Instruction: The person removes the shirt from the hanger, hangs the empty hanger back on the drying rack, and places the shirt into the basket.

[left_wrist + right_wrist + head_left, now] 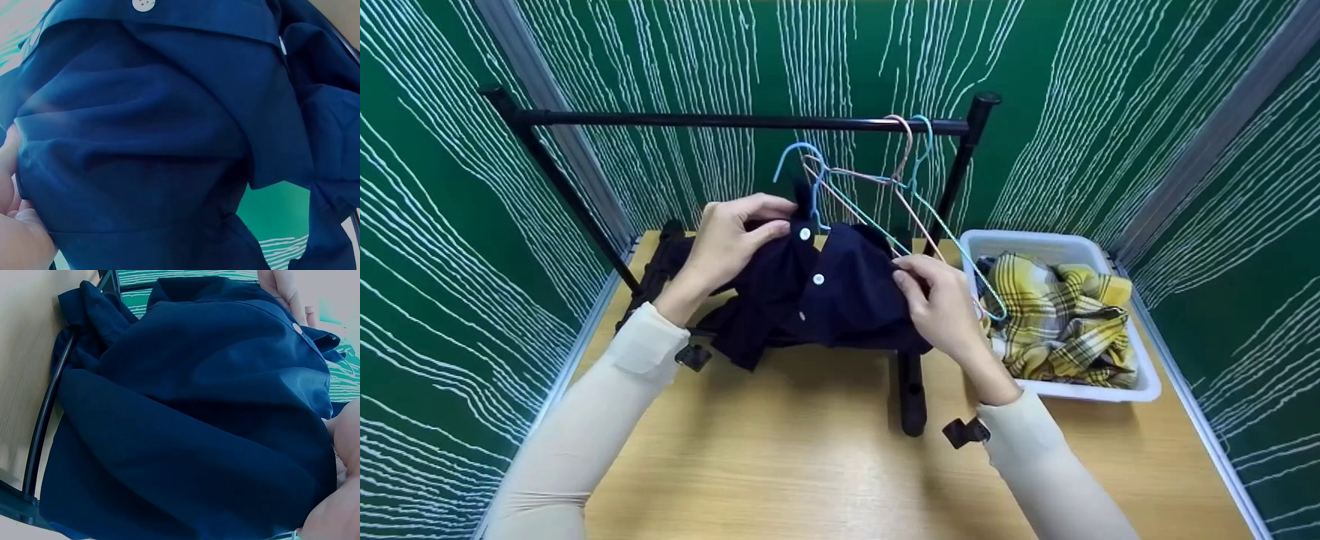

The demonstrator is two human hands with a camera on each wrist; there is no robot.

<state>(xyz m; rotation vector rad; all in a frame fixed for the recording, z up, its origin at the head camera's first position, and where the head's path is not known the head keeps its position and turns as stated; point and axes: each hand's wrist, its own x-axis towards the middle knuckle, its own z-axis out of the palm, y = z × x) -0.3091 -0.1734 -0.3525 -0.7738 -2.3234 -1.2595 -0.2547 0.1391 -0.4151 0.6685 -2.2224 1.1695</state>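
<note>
A dark navy button-up shirt (847,315) hangs bunched in front of the rack, its white buttons facing me. From its neck opening rises the hook of a light blue hanger (801,145), below the rail. My left hand (735,236) pinches the shirt beside the top button. On the other side, my right hand (941,304) pinches the shirt's upper edge between thumb and fingers. In the left wrist view the shirt (140,124) fills most of the picture, with my left hand (25,236) at the edge. The right wrist view shows my right hand (340,478) at the cloth's border.
A black garment rack (720,120) stands across the wooden table (825,465). A pink hanger (910,142) and a green hanger (928,150) hang near its right end. At the right, a white plastic bin (1147,382) holds yellow plaid cloth (1027,300). Green, white-streaked panels surround the table.
</note>
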